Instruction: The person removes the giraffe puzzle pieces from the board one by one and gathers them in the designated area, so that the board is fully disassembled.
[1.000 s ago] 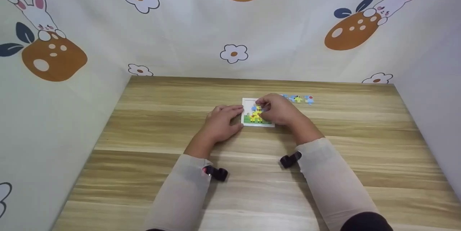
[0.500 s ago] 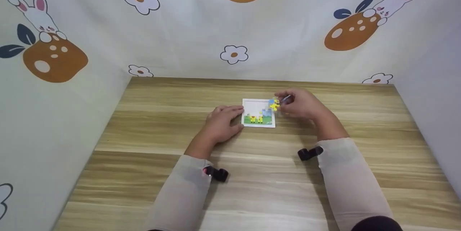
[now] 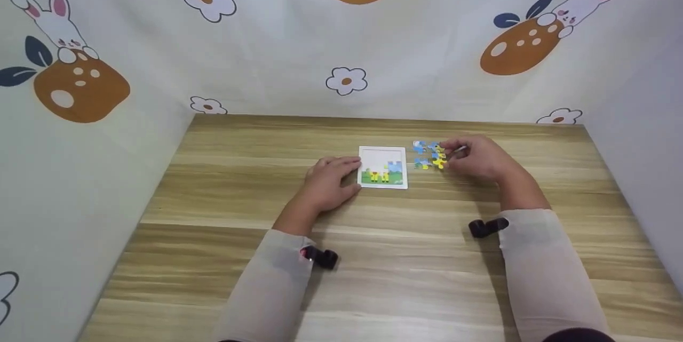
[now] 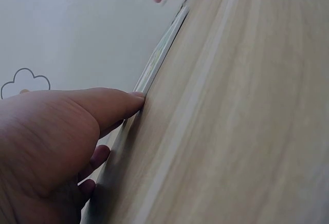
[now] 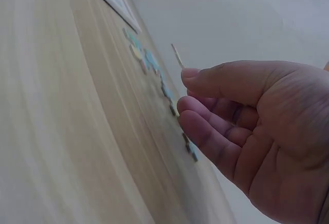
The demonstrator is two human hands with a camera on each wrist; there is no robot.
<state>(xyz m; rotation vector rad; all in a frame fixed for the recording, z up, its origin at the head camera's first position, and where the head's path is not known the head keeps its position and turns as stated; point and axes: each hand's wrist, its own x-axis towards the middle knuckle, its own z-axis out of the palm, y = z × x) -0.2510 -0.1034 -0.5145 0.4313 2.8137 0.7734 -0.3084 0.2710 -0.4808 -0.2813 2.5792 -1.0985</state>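
Observation:
A square white-framed puzzle tray (image 3: 383,187) lies on the table, with pieces filling its lower part: green ground, yellow legs and some blue at the right. My left hand (image 3: 333,182) rests against the tray's left side, fingers at the upper edge and thumb at the lower corner. In the left wrist view its thumb (image 4: 110,103) touches the frame. To the right of the tray, my right hand (image 3: 475,158) pinches a yellow and blue puzzle piece (image 3: 439,160). Seen edge-on in the right wrist view, that piece (image 5: 177,56) sticks out past the thumb.
Loose blue puzzle pieces (image 3: 420,146) lie right of the tray, partly overlapped by the right hand. In the right wrist view, several pieces (image 5: 150,58) spread along the table (image 5: 67,131). A printed cloth (image 3: 277,48) rises behind the table's back edge.
My right hand has lifted the yellow and blue puzzle piece out of the tray and carried it right, over the loose pieces. White backing shows where it lay. The left hand stays put.

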